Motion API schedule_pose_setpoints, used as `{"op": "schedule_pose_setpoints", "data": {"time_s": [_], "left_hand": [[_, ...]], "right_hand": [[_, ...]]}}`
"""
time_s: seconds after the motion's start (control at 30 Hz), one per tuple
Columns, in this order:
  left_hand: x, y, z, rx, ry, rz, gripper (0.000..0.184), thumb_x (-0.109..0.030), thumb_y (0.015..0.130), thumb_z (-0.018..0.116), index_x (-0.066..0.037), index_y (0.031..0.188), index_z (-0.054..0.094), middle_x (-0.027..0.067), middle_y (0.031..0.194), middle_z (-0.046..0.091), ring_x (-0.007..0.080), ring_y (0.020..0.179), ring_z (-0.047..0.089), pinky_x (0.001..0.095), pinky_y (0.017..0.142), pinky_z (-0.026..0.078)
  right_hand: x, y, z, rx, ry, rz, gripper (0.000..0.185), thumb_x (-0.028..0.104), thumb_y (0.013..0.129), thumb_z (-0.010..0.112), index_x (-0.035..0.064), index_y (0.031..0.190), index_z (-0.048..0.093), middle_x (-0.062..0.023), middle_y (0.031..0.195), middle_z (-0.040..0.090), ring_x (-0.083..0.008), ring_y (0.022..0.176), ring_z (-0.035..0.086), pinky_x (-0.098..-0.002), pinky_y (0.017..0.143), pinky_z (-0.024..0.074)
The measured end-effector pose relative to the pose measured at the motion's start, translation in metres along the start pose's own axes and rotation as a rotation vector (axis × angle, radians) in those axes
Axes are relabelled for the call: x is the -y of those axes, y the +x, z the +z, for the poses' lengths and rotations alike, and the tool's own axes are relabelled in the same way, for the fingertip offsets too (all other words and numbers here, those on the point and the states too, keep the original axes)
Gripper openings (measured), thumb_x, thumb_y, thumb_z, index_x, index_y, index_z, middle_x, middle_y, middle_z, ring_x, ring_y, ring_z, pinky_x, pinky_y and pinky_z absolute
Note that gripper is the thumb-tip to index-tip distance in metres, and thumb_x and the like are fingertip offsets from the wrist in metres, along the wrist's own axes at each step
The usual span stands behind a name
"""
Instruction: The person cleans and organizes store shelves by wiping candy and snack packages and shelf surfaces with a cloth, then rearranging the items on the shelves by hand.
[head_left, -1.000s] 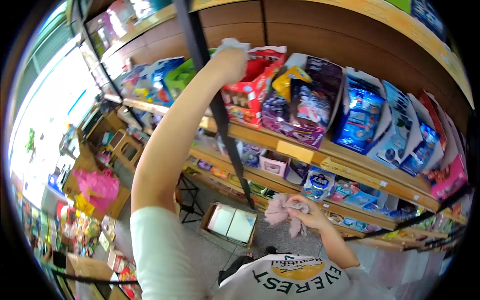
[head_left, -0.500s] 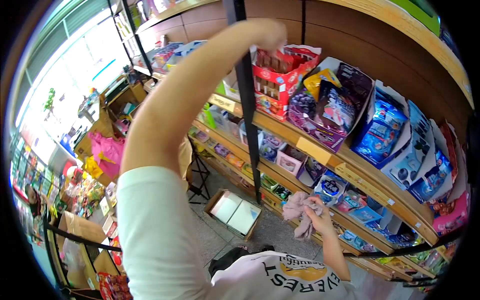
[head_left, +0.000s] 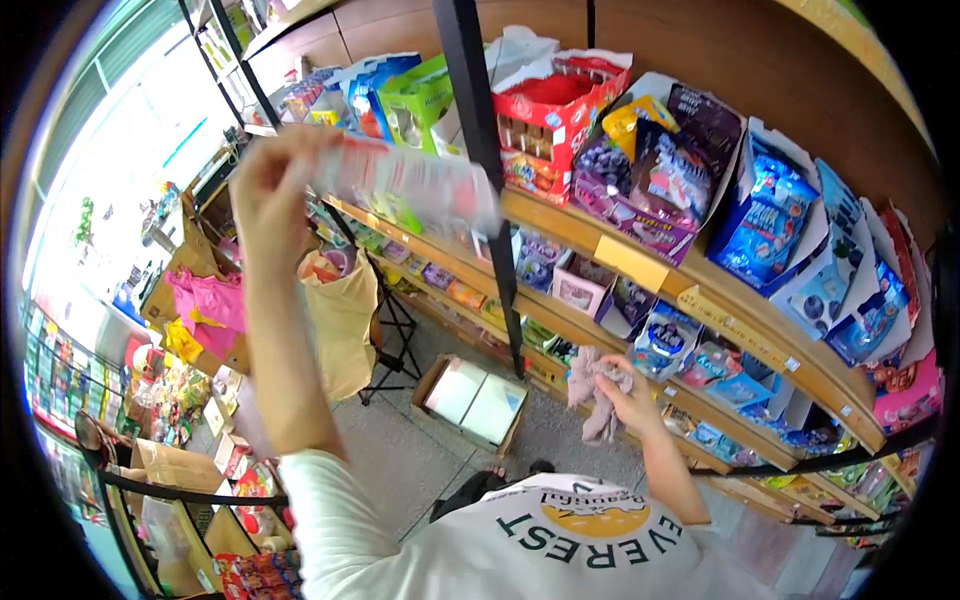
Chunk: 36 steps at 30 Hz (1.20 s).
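Note:
My left hand (head_left: 268, 190) is raised at the left, its fingers closed on one end of a translucent plastic wrapper (head_left: 410, 182) with red and white print. The wrapper is smeared by motion and stretches right, in front of the black shelf post (head_left: 478, 120). My right hand (head_left: 630, 398) grips a crumpled pinkish-grey cloth (head_left: 592, 390) beside the lower shelves. Beyond the post, a red display box (head_left: 545, 125) stands on the upper shelf. Next to it is a purple box (head_left: 640, 220) of dark grape-printed pouches.
Blue snack packs (head_left: 765, 225) stand in boxes further right. A green bag (head_left: 415, 100) sits left of the post. On the floor lies an open carton (head_left: 430, 395) with white boxes, near a folding stand (head_left: 400, 345) and a beige bag (head_left: 340, 320).
My left hand has moved left and down from above the red box, and the wrapper now shows in it. The right hand still holds the cloth.

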<state>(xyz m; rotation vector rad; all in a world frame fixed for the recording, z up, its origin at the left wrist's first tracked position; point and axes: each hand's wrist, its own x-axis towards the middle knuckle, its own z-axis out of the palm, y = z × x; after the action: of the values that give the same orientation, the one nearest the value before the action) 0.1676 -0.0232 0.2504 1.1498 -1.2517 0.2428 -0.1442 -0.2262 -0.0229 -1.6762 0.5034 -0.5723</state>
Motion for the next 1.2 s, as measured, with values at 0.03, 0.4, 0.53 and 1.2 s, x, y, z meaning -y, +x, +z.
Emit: {"op": "schedule_pose_setpoints", "data": {"time_s": [0.03, 0.4, 0.53, 1.2], "left_hand": [[0.029, -0.023, -0.008, 0.045, -0.361, 0.052, 0.011, -0.003, 0.074, 0.059, -0.003, 0.07, 0.049, 0.016, 0.093, 0.058, 0.0263, 0.094, 0.054, 0.0391, 0.08, 0.045], [0.057, -0.115, -0.003, -0.158, -1.24, -0.058, 0.016, -0.009, 0.079, 0.055, -0.006, 0.066, 0.046, 0.0153, 0.097, 0.048, 0.0273, 0.096, 0.049, 0.0385, 0.083, 0.048], [0.068, -0.113, -0.019, -0.047, -1.266, -0.005, 0.017, -0.01, 0.081, 0.052, -0.007, 0.065, 0.045, 0.0144, 0.094, 0.049, 0.0264, 0.094, 0.049, 0.0378, 0.083, 0.046], [0.107, -0.13, -0.054, 0.213, -1.416, -0.114, 0.012, -0.012, 0.082, 0.053, -0.008, 0.072, 0.05, 0.0129, 0.095, 0.048, 0.0246, 0.101, 0.046, 0.0364, 0.085, 0.048]], "right_hand": [[0.014, -0.001, 0.004, 0.038, 0.026, 0.049, 0.027, 0.017, 0.079, 0.06, 0.0042, 0.101, 0.052, -0.0011, 0.091, 0.056, -0.0093, 0.083, 0.05, -0.0237, 0.073, 0.0414], [0.03, -0.01, 0.051, 0.048, 0.005, 0.138, 0.027, 0.02, 0.081, 0.059, 0.0043, 0.101, 0.05, -0.0007, 0.092, 0.052, -0.0086, 0.084, 0.047, -0.0219, 0.074, 0.0383], [0.036, -0.018, 0.07, 0.041, -0.013, 0.123, 0.027, 0.02, 0.081, 0.058, 0.0037, 0.101, 0.05, -0.0007, 0.091, 0.052, -0.0089, 0.085, 0.046, -0.0221, 0.075, 0.0374], [0.078, -0.039, 0.141, -0.121, -0.051, 0.01, 0.025, 0.014, 0.079, 0.06, 0.0033, 0.1, 0.051, 0.0007, 0.088, 0.052, -0.0078, 0.082, 0.047, -0.0207, 0.072, 0.0378]]}}
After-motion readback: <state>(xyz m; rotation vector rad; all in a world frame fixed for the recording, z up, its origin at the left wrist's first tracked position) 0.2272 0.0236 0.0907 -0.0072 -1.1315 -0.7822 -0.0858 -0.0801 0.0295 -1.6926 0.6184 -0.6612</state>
